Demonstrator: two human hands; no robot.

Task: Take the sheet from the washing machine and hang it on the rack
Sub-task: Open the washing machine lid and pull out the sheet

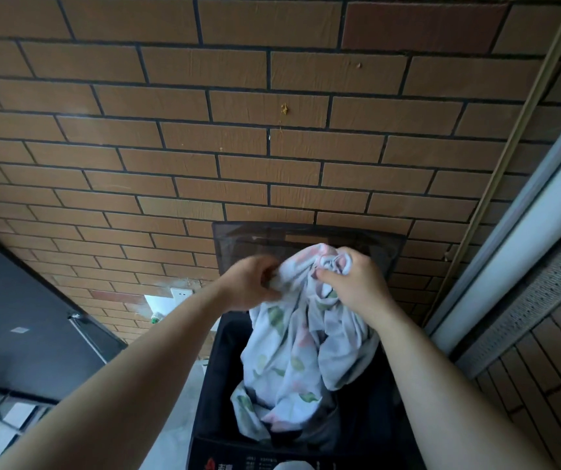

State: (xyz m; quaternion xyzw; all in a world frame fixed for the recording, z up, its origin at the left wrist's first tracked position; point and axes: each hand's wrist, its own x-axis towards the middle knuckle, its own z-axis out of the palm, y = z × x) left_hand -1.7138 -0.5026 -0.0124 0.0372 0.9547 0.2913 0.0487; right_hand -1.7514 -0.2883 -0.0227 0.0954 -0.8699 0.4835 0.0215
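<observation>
Task partly done: the sheet (292, 337) is lifted most of the way up out of the washing machine (218, 432), but its lower end sits inside the dark opening, so it is not free yet. No rack shows in the head view, so carrying and hanging are both left. The left hand (250, 283) has fingers curled around a bunched bit of the sheet's upper left edge; slightly motion-blurred, but the pinch reads clearly. The right hand (357, 283) grips the twisted top wad, thumb pressed into the cloth, fingers wrapped over it. Both hands are close together, above the far side of the opening. The sheet is thin pale fabric with a faint green leaf and pink print, crumpled into rope-like folds, hanging limp; likely damp, judging by the cling. The washing machine is a black top-loader with a glossy near panel carrying small white text and a red logo; its tinted lid (306, 237) stands up against the wall (238, 147). The wall is matte tan brick-pattern tile with dark grout. A white socket (181, 293) sits on the wall at left.
</observation>
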